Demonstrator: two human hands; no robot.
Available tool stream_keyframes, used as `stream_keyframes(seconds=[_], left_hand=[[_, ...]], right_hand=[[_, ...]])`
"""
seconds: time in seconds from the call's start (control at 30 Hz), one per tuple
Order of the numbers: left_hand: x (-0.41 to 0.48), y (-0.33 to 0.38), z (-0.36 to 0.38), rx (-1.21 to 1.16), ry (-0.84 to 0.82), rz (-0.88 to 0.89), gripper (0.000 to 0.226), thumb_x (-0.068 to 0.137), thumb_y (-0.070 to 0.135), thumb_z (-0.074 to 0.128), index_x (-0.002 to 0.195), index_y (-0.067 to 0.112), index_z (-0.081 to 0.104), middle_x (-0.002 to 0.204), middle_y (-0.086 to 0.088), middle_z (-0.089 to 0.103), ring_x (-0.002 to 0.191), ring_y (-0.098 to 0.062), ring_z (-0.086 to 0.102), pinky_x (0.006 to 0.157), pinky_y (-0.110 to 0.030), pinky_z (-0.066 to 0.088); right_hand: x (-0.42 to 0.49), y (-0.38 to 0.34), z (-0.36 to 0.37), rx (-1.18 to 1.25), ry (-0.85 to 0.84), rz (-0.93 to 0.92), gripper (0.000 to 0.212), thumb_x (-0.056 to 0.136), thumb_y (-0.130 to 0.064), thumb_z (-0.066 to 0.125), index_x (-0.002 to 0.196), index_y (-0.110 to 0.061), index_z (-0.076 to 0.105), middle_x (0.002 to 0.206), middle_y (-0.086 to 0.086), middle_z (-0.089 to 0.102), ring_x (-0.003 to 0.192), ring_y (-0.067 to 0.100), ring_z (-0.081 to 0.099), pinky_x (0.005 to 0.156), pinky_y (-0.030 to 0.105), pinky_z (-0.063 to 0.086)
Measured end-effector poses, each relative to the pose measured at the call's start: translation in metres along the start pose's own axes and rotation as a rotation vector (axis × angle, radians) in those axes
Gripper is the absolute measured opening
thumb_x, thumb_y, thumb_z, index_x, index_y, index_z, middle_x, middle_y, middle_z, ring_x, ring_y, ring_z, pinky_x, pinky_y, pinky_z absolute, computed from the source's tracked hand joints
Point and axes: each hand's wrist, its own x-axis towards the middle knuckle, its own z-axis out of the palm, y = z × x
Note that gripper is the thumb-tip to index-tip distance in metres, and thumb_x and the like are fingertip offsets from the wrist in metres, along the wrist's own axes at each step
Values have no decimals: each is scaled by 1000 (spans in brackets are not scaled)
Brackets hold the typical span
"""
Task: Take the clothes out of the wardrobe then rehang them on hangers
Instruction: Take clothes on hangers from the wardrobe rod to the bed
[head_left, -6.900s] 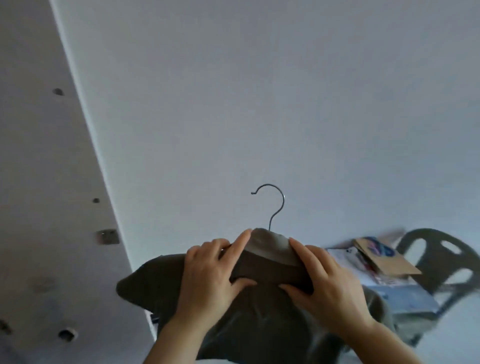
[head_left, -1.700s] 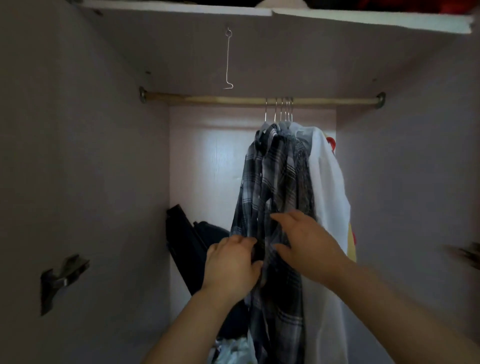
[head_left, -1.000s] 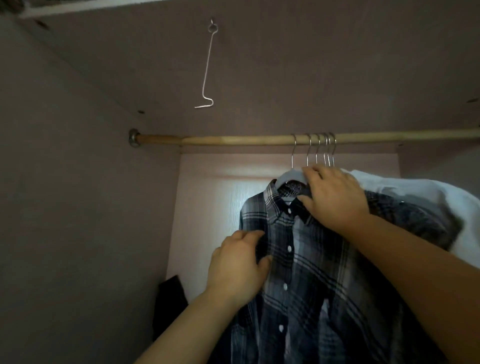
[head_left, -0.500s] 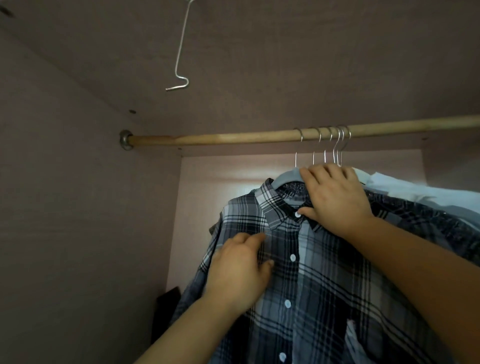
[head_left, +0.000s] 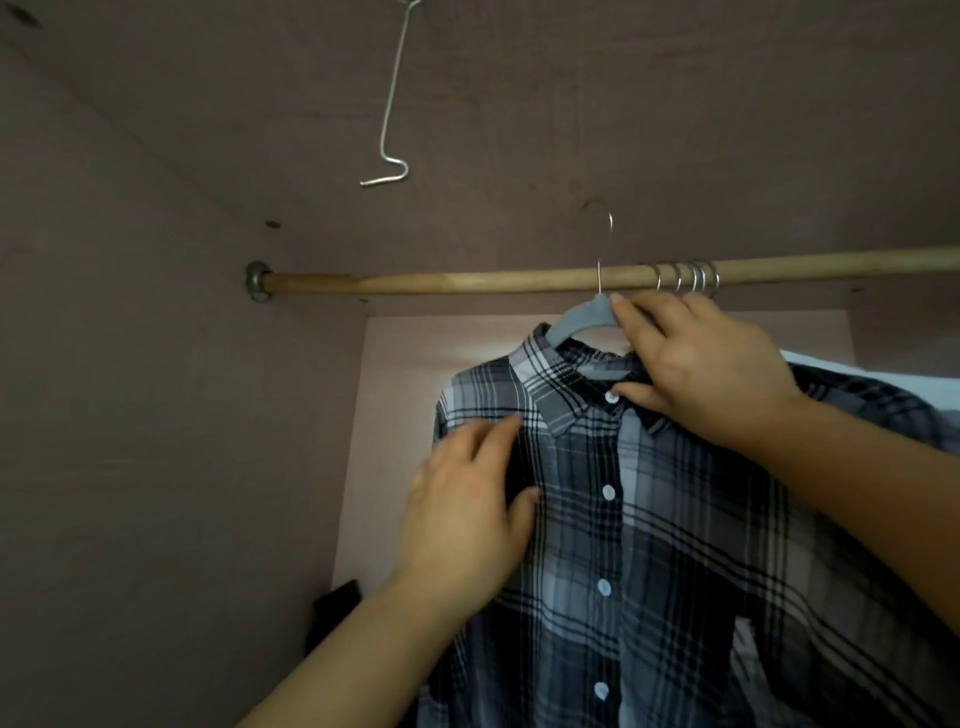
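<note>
Since half a second ago the grey hanger (head_left: 579, 319) has risen: its hook (head_left: 599, 275) was over the wooden rod (head_left: 441, 283) and now stands above it, the open tip clear of the wood. So the plaid shirt (head_left: 649, 519) is off the rod but not yet out of the wardrobe, still close in front of the rod's right half.

My right hand (head_left: 696, 374) holds the hanger at its neck, fingers curled over the top and thumb tucked under the collar by the top button. My left hand (head_left: 467, 509) lies on the shirt's chest panel with fingers fairly straight and thumb spread; it steadies the cloth and pinches nothing that I can see.

To do this well, I think I should draw the hanger straight toward me and slightly down, keeping the hook turned so its tip does not catch the rod again. Four other hooks (head_left: 688, 275) crowd the rod just beside my right knuckles, and a white garment (head_left: 857, 374) presses against the shirt's far shoulder, so I would pull away from them, toward the rod's bare left end. A bent wire (head_left: 387, 156) dangles from the wardrobe ceiling up and to the left; lifting no higher avoids it. My left hand ought to gather the hem so it does not snag the dark clothes (head_left: 332, 613) below.
</note>
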Motion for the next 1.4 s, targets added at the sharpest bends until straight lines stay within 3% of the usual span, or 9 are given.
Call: stream_keyframes(seconds=[0.17,0.33,0.43,0.5,0.63,0.8,0.97,1.27,1.4], left_hand=[[-5,4,-20,35,174,27,75,87,47,55,148,27,16,148,1,24,136,-16,20,111,-34,18],[-41,7,-32,52,27,27,95,76,64,57,147,36,1,145,2,28,134,-17,22,112,-41,13],[-73,17,-41,-9,-106,27,95,72,67,55,137,45,-11,113,6,45,109,-13,38,108,-38,18],[-96,23,-49,-91,-136,55,91,69,64,58,136,48,-2,85,11,37,85,-10,35,89,-30,29],[-152,40,-68,-167,-103,183,89,60,55,73,139,35,38,68,15,26,65,-11,36,65,-28,29],[-234,72,-101,-301,-189,273,92,52,50,82,134,31,44,66,13,34,61,-7,39,59,-14,25],[-316,117,-138,-415,-329,317,92,45,47,87,128,30,53,66,11,49,60,-15,54,56,-29,39],[-409,216,-217,-696,-477,454,90,47,48,84,129,26,54,64,12,38,59,-9,40,57,-26,33],[-447,266,-269,-803,-497,545,92,45,52,83,128,26,55,64,12,35,56,-11,44,56,-25,34]], right_hand=[[-29,-19,-40,82,10,-32,84,63,-43,79,127,3,52,115,21,59,90,38,62,47,37,51],[-79,-47,-93,142,-38,-21,78,75,-53,48,133,-1,48,121,19,56,93,38,63,46,38,53],[-112,-64,-128,164,-77,-33,75,79,-53,41,133,-2,48,122,15,49,87,36,62,46,36,53],[-136,-74,-151,167,-114,-26,75,85,-59,43,135,-3,44,122,13,46,87,34,61,49,35,54],[-191,-96,-208,202,-223,74,74,84,-59,36,139,-9,36,126,10,45,91,32,59,56,38,57],[-264,-133,-316,257,-415,322,80,73,-61,54,141,-22,36,127,3,44,96,24,54,57,36,55],[-330,-169,-433,214,-715,579,106,60,-39,84,145,-34,22,115,4,51,78,24,62,47,28,50],[-373,-185,-631,30,-931,809,108,60,-32,86,147,-33,22,104,2,54,62,16,59,40,18,33],[-382,-193,-728,-69,-981,891,107,61,-33,86,146,-38,21,101,0,54,68,17,60,44,21,42]])
